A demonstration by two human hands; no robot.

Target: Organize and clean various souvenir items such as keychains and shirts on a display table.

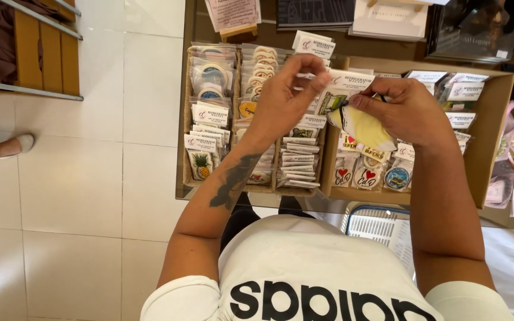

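The yellow packaged magnet (361,126) is held above the cardboard tray (495,142) on the desk, pinched at its upper left end by the right hand (408,110), its long axis running down-right, while the left hand (284,95) pinches its white header card (343,80).

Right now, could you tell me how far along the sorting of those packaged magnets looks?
Done: the left cardboard tray already holds tidy rows of packets. In hand: the left hand and right hand together hold one packet with a yellow piece above the trays. Left: the right cardboard box looks looser, its heart-design packets lying unevenly.
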